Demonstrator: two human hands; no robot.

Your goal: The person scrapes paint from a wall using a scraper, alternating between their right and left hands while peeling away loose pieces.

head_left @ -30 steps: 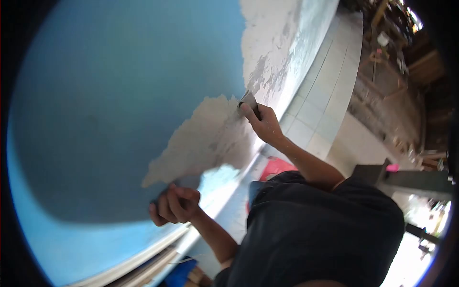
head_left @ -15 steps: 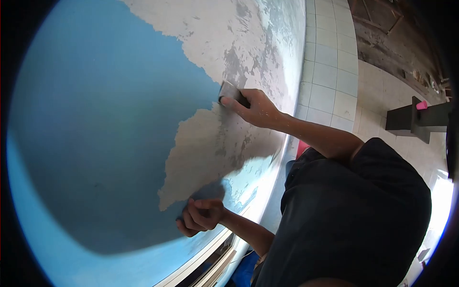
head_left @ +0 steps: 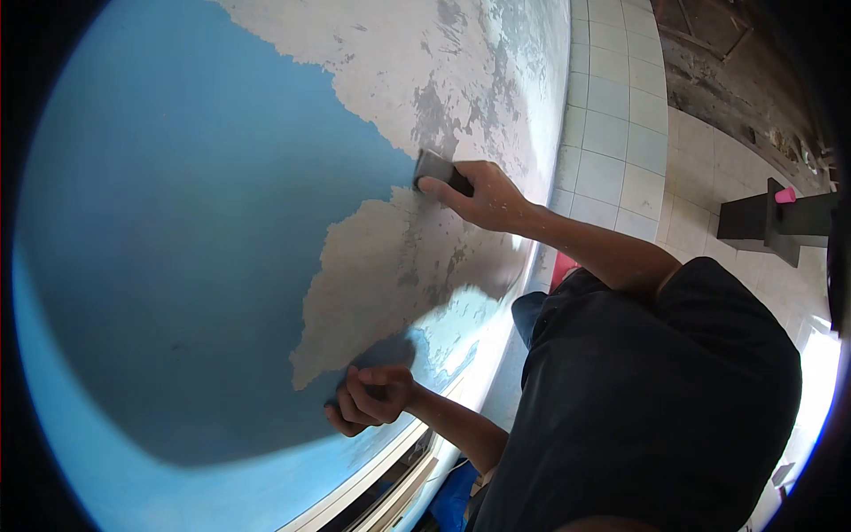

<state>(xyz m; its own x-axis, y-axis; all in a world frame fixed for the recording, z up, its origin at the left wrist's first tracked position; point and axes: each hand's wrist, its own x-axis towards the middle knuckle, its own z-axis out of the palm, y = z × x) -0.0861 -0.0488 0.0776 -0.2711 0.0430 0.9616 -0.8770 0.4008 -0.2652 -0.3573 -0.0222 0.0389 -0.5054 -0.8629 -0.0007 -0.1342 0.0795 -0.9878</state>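
My right hand [head_left: 483, 193] grips a flat, grey, scraper-like tool [head_left: 434, 168] with the thumb along its near side. The tool lies against the wall at the border between blue paint [head_left: 195, 195] and a pale, patchy bare area [head_left: 355, 266]. Lower in the view, my left hand [head_left: 372, 396] is curled closed beside the wall, near the bottom tip of the pale area, and nothing shows in it. A shadow falls on the wall around it.
A light-framed opening [head_left: 363, 483] edges the wall at the bottom. Pale floor tiles [head_left: 603, 146] run along the wall's base. At the right are a dark bench-like object [head_left: 749, 222] with a pink cup [head_left: 785, 195] and rough debris [head_left: 753, 97]. Blue material [head_left: 454, 498] lies at the bottom.
My right hand and the tool have shifted slightly right and up in the view, along the wall. My left hand has barely moved.
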